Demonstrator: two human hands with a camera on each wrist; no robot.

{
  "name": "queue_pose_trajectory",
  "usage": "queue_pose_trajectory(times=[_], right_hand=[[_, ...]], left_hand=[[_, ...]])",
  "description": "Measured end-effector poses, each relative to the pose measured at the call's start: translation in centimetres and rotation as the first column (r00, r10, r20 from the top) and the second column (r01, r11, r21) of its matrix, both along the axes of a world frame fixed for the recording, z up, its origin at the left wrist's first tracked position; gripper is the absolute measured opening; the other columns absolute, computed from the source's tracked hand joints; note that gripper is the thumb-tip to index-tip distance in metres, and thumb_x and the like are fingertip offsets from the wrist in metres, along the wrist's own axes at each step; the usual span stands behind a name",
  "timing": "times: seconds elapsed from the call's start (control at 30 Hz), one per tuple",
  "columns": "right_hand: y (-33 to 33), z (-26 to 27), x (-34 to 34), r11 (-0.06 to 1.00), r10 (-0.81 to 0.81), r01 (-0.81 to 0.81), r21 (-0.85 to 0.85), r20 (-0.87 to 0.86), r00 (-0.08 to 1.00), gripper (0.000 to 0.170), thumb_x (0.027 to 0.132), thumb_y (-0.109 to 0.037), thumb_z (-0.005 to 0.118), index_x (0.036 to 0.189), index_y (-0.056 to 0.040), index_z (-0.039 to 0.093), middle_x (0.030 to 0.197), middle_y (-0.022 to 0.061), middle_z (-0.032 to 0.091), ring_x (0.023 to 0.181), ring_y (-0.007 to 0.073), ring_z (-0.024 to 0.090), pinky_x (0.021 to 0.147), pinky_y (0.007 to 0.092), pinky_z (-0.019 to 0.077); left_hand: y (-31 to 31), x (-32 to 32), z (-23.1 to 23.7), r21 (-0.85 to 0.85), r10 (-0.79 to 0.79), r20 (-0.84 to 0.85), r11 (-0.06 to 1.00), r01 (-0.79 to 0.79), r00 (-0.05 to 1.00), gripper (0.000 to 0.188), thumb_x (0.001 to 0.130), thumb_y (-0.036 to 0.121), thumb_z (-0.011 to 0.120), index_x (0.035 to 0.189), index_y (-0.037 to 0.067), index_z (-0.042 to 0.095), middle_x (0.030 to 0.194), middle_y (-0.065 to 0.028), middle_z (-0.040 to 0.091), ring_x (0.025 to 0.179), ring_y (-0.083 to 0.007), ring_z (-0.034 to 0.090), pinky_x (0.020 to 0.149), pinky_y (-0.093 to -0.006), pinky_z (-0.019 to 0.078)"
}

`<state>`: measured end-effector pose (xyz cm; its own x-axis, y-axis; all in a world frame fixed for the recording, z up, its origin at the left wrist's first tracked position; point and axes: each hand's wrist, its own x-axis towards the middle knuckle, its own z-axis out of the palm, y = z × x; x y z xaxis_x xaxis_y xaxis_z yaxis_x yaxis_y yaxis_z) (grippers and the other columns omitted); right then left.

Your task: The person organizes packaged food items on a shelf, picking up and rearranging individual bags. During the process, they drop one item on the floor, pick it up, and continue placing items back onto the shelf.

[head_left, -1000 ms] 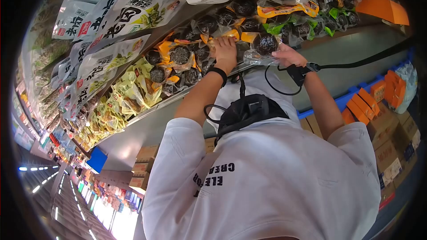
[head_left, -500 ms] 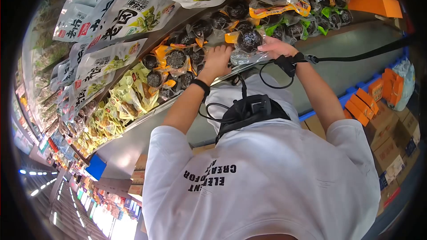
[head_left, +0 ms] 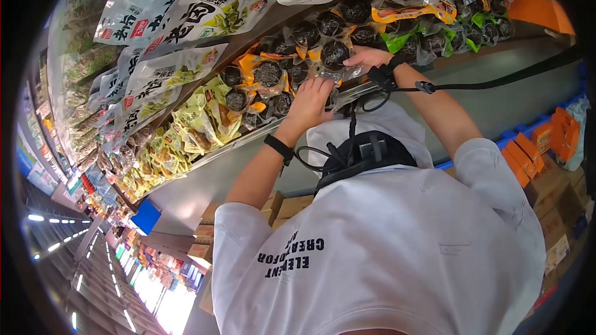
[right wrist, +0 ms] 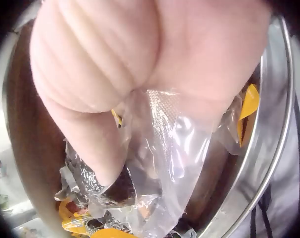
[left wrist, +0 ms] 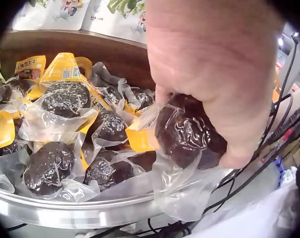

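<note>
In the left wrist view my left hand (left wrist: 214, 64) grips a dark round food pack (left wrist: 187, 131), sealed in clear plastic, with thumb and fingers at its sides. That hand (head_left: 310, 102) is at the shelf's front edge in the head view. My right hand (head_left: 367, 57) holds another dark round pack (head_left: 335, 54) just beyond it. Up close, this hand (right wrist: 140, 64) has a finger against the dark food, and clear plastic wrap (right wrist: 177, 163) crosses beneath the palm. More dark packs (left wrist: 50, 166) with orange labels lie beside the left hand.
A metal rim (left wrist: 90, 213) borders the shelf's front. Yellow-green packets (head_left: 186, 127) lie to the left, green-labelled packs (head_left: 447, 43) to the right. Large white bags (head_left: 186, 22) stand behind. A black cable (head_left: 496, 84) runs off my right wrist.
My right hand has moved left along the shelf with its dark pack. The left hand has drawn back from atop the packs to the front edge and now grips one.
</note>
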<state>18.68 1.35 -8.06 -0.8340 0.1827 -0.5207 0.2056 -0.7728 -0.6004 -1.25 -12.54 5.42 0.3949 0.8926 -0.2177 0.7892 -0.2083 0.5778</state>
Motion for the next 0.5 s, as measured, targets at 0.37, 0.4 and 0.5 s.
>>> queue_pose_trajectory(times=[0.37, 0.4, 0.5], right_hand=[[-4.0, -3.7, -0.6, 0.916, -0.387, 0.4, 0.02, 0.306, 0.87, 0.036, 0.086, -0.024, 0.067, 0.115, -0.0085, 0.053, 0.092, 0.0032, 0.056, 0.083, 0.015, 0.059, 0.064, 0.0298, 0.0523], [-4.3, -3.6, -0.7, 0.862, -0.483, 0.506, -0.007, 0.29, 0.826, 0.035, 0.087, -0.023, 0.065, 0.116, -0.0077, 0.053, 0.094, 0.0041, 0.057, 0.085, 0.0155, 0.06, 0.067, 0.0303, 0.0529], [-6.4, -9.8, 0.9, 0.788, -0.577, 0.533, 0.307, 0.067, 0.814, 0.033, 0.089, -0.021, 0.062, 0.117, -0.0059, 0.053, 0.098, 0.0059, 0.059, 0.091, 0.0163, 0.06, 0.074, 0.0316, 0.0534]], left_hand=[[5.5, 3.2, -3.9, -0.096, -0.079, -0.124, 0.993, 0.068, 0.989, 0.081, 0.057, 0.02, 0.08, 0.127, 0.004, 0.043, 0.11, -0.0143, 0.053, 0.106, -0.0356, 0.053, 0.089, -0.0455, 0.0448], [5.7, 3.5, -4.1, -0.111, -0.109, -0.156, 0.99, 0.092, 0.982, 0.081, 0.056, 0.02, 0.08, 0.127, 0.005, 0.043, 0.11, -0.014, 0.053, 0.105, -0.0352, 0.053, 0.089, -0.0455, 0.0448], [5.4, 4.0, -4.7, -0.12, -0.14, -0.193, 0.986, 0.118, 0.971, 0.082, 0.055, 0.019, 0.081, 0.127, 0.006, 0.044, 0.11, -0.0132, 0.053, 0.104, -0.0345, 0.053, 0.089, -0.0451, 0.0445]])
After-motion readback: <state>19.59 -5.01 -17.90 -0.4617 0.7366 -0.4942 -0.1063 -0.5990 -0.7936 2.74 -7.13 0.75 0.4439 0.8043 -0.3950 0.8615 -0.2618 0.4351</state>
